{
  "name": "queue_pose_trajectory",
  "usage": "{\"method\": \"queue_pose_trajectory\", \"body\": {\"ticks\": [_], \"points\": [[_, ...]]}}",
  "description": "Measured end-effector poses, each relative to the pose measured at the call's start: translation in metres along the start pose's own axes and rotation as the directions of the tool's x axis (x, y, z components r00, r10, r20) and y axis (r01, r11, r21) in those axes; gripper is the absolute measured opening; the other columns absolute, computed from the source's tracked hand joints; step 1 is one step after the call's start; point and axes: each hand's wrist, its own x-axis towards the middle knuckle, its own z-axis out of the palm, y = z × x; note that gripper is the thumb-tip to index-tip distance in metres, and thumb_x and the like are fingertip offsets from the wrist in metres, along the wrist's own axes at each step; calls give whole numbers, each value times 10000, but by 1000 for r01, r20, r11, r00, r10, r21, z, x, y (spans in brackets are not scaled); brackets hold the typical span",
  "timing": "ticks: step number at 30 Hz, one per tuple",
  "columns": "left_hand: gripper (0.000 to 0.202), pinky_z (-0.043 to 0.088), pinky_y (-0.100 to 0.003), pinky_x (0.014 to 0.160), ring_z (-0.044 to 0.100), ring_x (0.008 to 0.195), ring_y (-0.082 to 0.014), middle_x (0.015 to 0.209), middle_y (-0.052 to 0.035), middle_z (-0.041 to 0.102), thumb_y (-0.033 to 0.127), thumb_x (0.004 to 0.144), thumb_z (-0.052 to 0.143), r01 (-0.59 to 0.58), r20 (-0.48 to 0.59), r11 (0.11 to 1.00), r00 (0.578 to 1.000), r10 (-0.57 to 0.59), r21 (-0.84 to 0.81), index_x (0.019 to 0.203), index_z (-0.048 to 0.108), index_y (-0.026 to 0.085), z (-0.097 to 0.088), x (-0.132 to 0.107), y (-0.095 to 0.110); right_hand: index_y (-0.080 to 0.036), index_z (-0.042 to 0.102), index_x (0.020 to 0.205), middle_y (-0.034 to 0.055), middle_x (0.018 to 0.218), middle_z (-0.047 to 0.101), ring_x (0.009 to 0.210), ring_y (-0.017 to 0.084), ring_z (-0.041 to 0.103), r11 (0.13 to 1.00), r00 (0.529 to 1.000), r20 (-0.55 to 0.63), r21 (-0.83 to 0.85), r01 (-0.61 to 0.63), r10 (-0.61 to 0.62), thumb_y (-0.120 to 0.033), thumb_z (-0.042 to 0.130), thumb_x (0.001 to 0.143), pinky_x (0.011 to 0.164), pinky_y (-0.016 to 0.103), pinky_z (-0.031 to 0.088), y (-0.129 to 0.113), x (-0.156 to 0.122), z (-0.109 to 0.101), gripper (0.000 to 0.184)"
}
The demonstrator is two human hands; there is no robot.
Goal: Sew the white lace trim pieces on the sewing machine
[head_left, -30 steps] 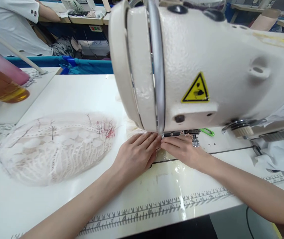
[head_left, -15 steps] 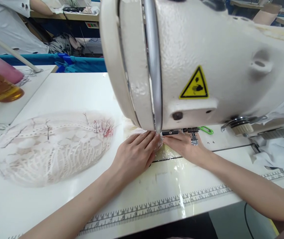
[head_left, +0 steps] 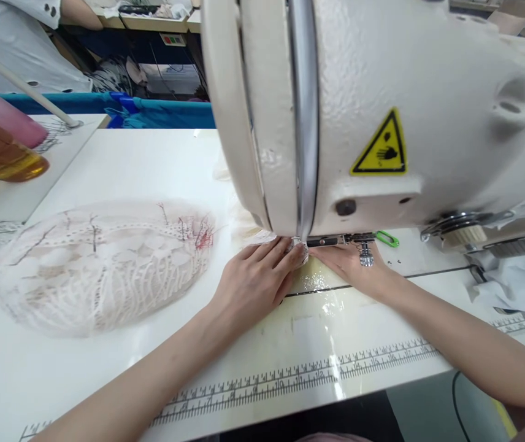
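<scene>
My left hand (head_left: 257,273) lies over a small piece of white lace fabric (head_left: 305,254) beside the sewing machine's needle area, its bent fingers closed on the fabric against the bed. A bit of the lace shows past the fingertips; the rest is hidden under the hand. My right hand (head_left: 359,267) reaches in from the right, its fingers stretched out flat with the tips at the edge of the lace. The machine's metal attachment (head_left: 340,239) partly covers those fingers. Above both hands looms the cream sewing machine head (head_left: 272,123).
A sheer white lace piece (head_left: 106,270) with red and dark loose threads lies left. A printed ruler (head_left: 281,385) runs along the front edge. A green clip (head_left: 387,239) sits right, near white cloth (head_left: 524,291). Thread cones (head_left: 7,150) stand far left; another person's arm (head_left: 81,13) is behind.
The whole view has shifted slightly, so the machine appears further right and higher. Both hands stay by the needle area; a little more lace shows at the left fingertips.
</scene>
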Motion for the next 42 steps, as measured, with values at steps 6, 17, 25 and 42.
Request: {"method": "queue_pose_trajectory", "body": {"ticks": [6, 17, 25, 42], "points": [[289, 539, -355, 773, 654, 1036, -245, 1194, -97, 655, 237, 938, 476, 29, 1, 1000, 1000, -29, -9, 1167, 630, 150, 1, 2, 1, -354, 641, 1135, -6, 1030, 690, 1018, 213, 644, 989, 998, -62, 149, -20, 29, -304, 463, 939, 863, 414, 554, 1, 6, 3, 270], [307, 529, -387, 952, 622, 1109, -232, 1237, -112, 619, 126, 933, 474, -104, -23, 993, 994, 105, 50, 1211, 581, 53, -1, -4, 6, -328, 673, 1117, 15, 1095, 681, 961, 200, 635, 969, 989, -48, -213, 127, -140, -376, 523, 927, 957, 418, 450, 0, -10, 4, 247], [278, 525, -420, 975, 640, 1077, -248, 1187, -106, 648, 192, 927, 510, -58, -31, 998, 998, 58, 1, 1152, 633, 84, 0, -4, 3, -354, 651, 1148, 19, 994, 673, 956, 194, 623, 958, 989, -61, -263, 112, -133, -501, 411, 957, 936, 427, 457, -4, -11, 9, 340], [278, 544, -427, 904, 647, 1053, -280, 1124, -151, 677, 195, 930, 480, 12, -9, 1000, 1000, -12, -6, 1114, 646, 70, -1, 3, 0, -282, 581, 1251, 86, 1083, 647, 970, 240, 611, 916, 982, -54, -374, 148, -181, -523, 393, 952, 746, 358, 518, -3, -9, 14, 428]]}}
